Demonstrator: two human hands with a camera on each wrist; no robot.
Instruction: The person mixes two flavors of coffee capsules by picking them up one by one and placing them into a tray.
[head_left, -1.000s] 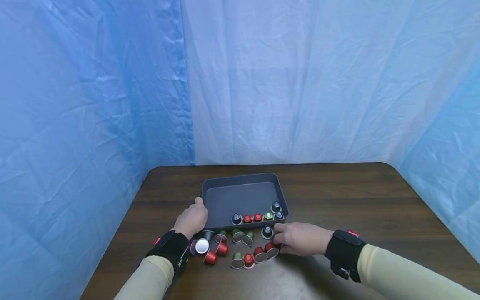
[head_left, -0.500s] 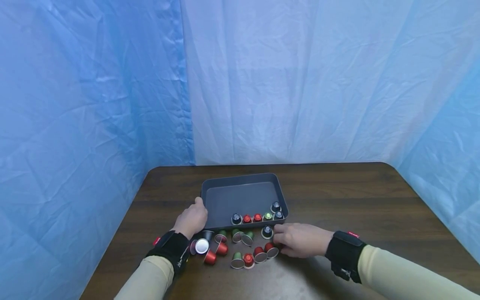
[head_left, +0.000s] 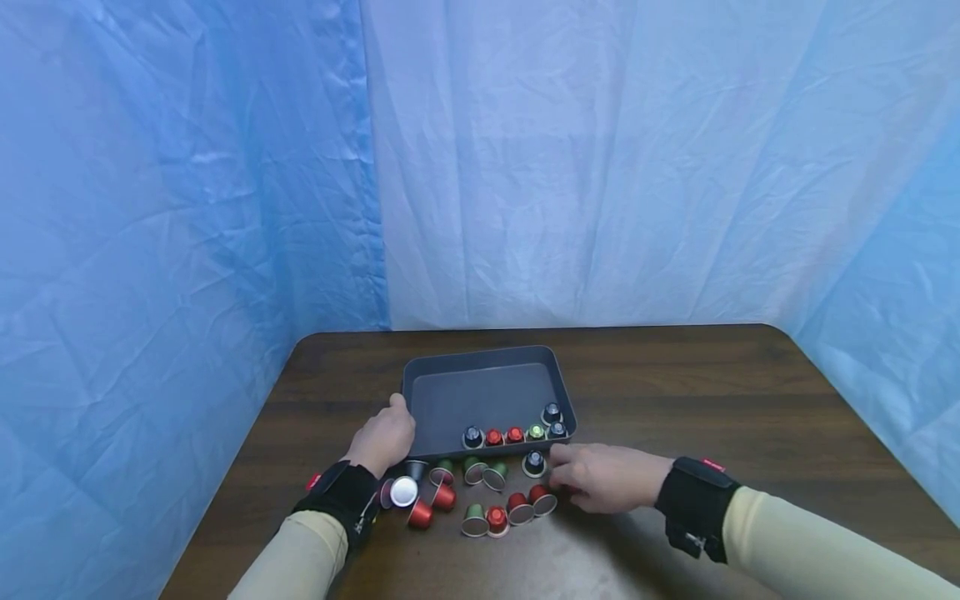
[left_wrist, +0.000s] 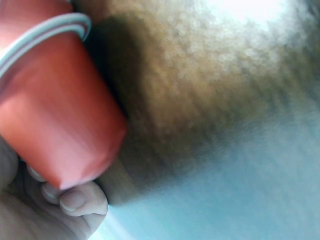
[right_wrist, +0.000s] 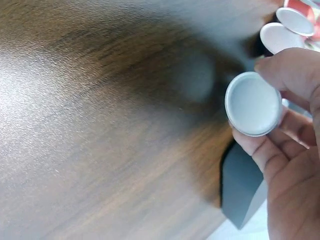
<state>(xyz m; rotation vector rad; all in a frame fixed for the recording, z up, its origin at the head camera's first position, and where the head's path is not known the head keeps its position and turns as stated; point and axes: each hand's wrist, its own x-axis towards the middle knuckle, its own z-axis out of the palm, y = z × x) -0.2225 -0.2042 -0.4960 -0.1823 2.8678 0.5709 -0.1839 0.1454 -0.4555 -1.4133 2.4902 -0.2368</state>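
The right hand (head_left: 609, 477) sits slightly farther right than half a second ago; the left hand (head_left: 382, 435), the tray (head_left: 483, 392) and the loose capsules (head_left: 474, 523) keep their places. The right thumb and fingers pinch one pale-lidded capsule (right_wrist: 253, 104), by the tray's near right corner, its lid facing the right wrist camera. Just left of that hand, an upright dark capsule (head_left: 534, 464) stands on the table (head_left: 660, 392). The left hand lies at the tray's left side with curled fingers; whether it grips the rim I cannot tell. A red capsule (left_wrist: 65, 110) partly covers its fingers in the left wrist view. Inside the tray, dark, red and green capsules line the near wall, one dark capsule (head_left: 552, 414) behind at right.
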